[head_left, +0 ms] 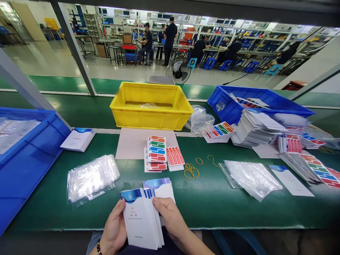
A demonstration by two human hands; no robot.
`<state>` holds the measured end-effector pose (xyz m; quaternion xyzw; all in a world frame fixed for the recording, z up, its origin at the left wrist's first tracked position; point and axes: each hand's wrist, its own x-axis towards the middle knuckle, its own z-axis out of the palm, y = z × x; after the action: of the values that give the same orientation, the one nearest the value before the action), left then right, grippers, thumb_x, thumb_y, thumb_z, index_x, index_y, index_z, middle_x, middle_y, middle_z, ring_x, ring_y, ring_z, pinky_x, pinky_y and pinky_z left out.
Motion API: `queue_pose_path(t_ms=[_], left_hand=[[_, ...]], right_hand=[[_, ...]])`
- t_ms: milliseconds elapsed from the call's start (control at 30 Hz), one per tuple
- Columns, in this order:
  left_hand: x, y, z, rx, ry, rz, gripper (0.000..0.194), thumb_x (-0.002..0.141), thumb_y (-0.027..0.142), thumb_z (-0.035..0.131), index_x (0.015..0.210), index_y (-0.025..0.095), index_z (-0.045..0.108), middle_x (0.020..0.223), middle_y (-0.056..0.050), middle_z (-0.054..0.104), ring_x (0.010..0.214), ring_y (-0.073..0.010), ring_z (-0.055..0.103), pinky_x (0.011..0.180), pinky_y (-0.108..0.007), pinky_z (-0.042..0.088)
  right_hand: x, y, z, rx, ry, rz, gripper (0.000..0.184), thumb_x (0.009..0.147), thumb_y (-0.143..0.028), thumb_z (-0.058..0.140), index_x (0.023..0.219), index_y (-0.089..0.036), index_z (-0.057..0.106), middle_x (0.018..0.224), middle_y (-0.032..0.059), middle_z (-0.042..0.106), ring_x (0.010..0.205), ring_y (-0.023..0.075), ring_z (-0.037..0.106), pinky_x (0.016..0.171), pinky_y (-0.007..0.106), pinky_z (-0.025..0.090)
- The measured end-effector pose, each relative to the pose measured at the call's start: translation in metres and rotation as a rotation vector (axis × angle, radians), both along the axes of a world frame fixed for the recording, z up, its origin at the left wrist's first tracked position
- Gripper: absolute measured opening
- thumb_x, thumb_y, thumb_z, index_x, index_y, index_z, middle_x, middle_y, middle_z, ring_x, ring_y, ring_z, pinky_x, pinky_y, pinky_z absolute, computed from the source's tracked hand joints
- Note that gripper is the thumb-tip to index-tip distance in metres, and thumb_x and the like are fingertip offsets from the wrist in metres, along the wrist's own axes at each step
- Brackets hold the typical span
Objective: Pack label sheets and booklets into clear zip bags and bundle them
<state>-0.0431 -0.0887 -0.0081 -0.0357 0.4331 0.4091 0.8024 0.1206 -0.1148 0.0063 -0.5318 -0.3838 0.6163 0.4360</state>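
Between my hands is a fanned stack of white booklets (142,223) with blue tops, held upright over the table's front edge. My left hand (114,221) grips its left side, thumb on the front cover. My right hand (168,214) pinches the right edge, where several booklets spread apart. Just behind it, a second group of booklets (163,189) rests on the green table, partly hidden by the stack and my right hand. Beyond them lie stacks of coloured sticker sheets (156,150) and red label sheets (175,157). Yellow rubber bands (191,171) lie to their right.
A yellow bin (151,118) stands at the back, with blue bins at left (32,170) and right (261,95). Clear plastic bags (92,179) lie left, more bags (249,177) right. A booklet pile (78,139) sits by the left bin; stacked leaflets (252,129) fill the right.
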Motion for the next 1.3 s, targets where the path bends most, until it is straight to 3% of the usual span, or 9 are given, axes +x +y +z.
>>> queue_pose_path(t_ms=[200,467,567,667,767,833,933,1100,1300], left_hand=[[0.004,0.0,0.003,0.044,0.027,0.016,0.022,0.054,0.022,0.081,0.069,0.016,0.065,0.065,0.0,0.07,0.06,-0.018,0.066,0.07,-0.033,0.054],[0.001,0.003,0.001,0.031,0.001,0.026,0.017,0.061,0.021,0.076,0.072,0.015,0.065,0.068,-0.002,0.071,0.068,-0.0216,0.068,0.074,-0.036,0.054],[-0.005,0.006,-0.002,-0.01,-0.025,0.05,0.011,0.065,0.018,0.073,0.073,0.015,0.066,0.072,-0.005,0.073,0.07,-0.0229,0.068,0.076,-0.037,0.054],[-0.008,0.008,-0.003,-0.012,0.0,0.069,0.008,0.068,0.016,0.07,0.074,0.014,0.066,0.071,-0.005,0.072,0.071,-0.0238,0.068,0.076,-0.038,0.054],[-0.005,0.008,-0.004,0.012,0.043,0.053,0.009,0.067,0.016,0.07,0.073,0.014,0.065,0.069,-0.005,0.072,0.072,-0.0245,0.068,0.075,-0.038,0.054],[-0.001,0.007,-0.002,0.057,0.065,0.029,0.012,0.066,0.018,0.072,0.074,0.014,0.065,0.069,-0.004,0.071,0.074,-0.0245,0.068,0.074,-0.037,0.054],[0.004,0.005,0.002,0.127,0.09,-0.002,0.015,0.064,0.021,0.074,0.074,0.016,0.064,0.066,-0.002,0.069,0.075,-0.0229,0.067,0.074,-0.034,0.053],[0.005,0.005,0.01,0.161,0.119,-0.02,0.019,0.062,0.024,0.076,0.074,0.016,0.063,0.065,0.001,0.067,0.073,-0.0197,0.066,0.073,-0.03,0.052],[0.003,0.003,0.008,0.174,0.108,-0.028,0.02,0.061,0.028,0.076,0.073,0.016,0.064,0.066,0.0,0.067,0.073,-0.02,0.065,0.07,-0.029,0.052]], right_hand=[[-0.001,0.001,0.005,0.201,-0.378,-0.076,0.035,0.086,-0.044,0.038,0.064,-0.018,0.045,0.058,-0.0036,0.04,0.054,0.0112,0.036,0.051,0.022,0.031],[0.012,-0.002,0.002,0.248,-0.51,-0.177,0.028,0.088,-0.036,0.038,0.079,-0.016,0.055,0.057,-0.0023,0.05,0.051,0.012,0.046,0.049,0.022,0.036],[0.034,0.002,-0.004,0.205,-0.483,-0.231,0.032,0.087,-0.039,0.042,0.103,-0.015,0.055,0.076,0.0041,0.062,0.066,0.0165,0.058,0.06,0.025,0.046],[0.051,0.008,-0.008,0.255,-0.62,-0.389,0.045,0.08,-0.04,0.052,0.119,-0.017,0.048,0.113,0.0116,0.055,0.097,0.0235,0.055,0.086,0.037,0.044],[0.048,0.008,-0.004,0.287,-0.598,-0.315,0.038,0.081,-0.043,0.05,0.11,-0.019,0.056,0.114,0.0115,0.054,0.106,0.0253,0.051,0.093,0.039,0.038],[0.036,0.006,0.001,0.23,-0.393,-0.079,0.036,0.086,-0.046,0.041,0.096,-0.017,0.062,0.093,0.0086,0.062,0.091,0.0222,0.056,0.083,0.035,0.044],[0.015,0.002,0.007,0.149,-0.149,0.162,0.045,0.088,-0.05,0.035,0.074,-0.015,0.061,0.065,0.0013,0.056,0.064,0.0152,0.052,0.063,0.026,0.043],[0.002,0.003,0.007,0.106,-0.136,0.115,0.045,0.083,-0.054,0.042,0.059,-0.016,0.049,0.057,-0.0034,0.042,0.053,0.0103,0.035,0.052,0.022,0.032],[0.005,0.003,0.003,0.032,-0.113,0.075,0.049,0.076,-0.059,0.047,0.052,-0.017,0.041,0.053,-0.0032,0.036,0.052,0.0101,0.031,0.047,0.022,0.026]])
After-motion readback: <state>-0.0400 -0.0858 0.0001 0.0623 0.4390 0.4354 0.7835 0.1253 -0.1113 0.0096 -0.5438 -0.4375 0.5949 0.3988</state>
